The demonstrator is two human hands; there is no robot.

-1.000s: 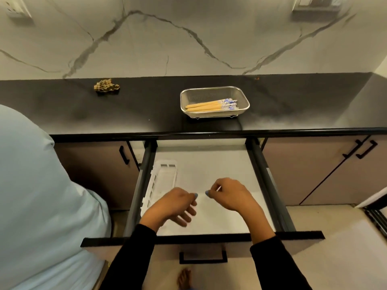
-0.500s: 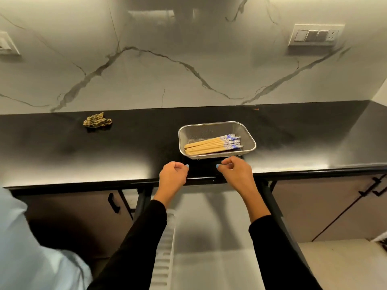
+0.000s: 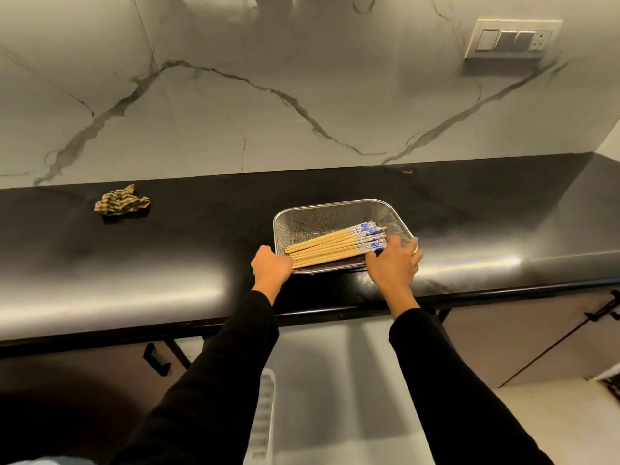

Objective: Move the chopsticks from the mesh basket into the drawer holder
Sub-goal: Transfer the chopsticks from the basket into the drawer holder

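Observation:
A bundle of wooden chopsticks (image 3: 330, 248) with blue-patterned ends lies in the metal mesh basket (image 3: 335, 211) on the black counter. My right hand (image 3: 394, 263) reaches over the basket's front right rim, fingers spread on the patterned ends. My left hand (image 3: 271, 266) is curled at the basket's front left corner, next to the plain tips; its fingers are hidden. Below the counter the drawer (image 3: 339, 391) stands open, with the white slotted holder (image 3: 263, 414) along its left side, between my black sleeves.
A crumpled checked cloth (image 3: 121, 204) lies on the counter to the far left. A switch panel (image 3: 511, 38) sits on the marble wall. Cabinet doors with black handles (image 3: 156, 359) flank the drawer.
Both hands rose from inside the drawer, crossed the counter edge and reached the basket. The right hand spread over the chopstick ends. The view tilted up toward the counter.

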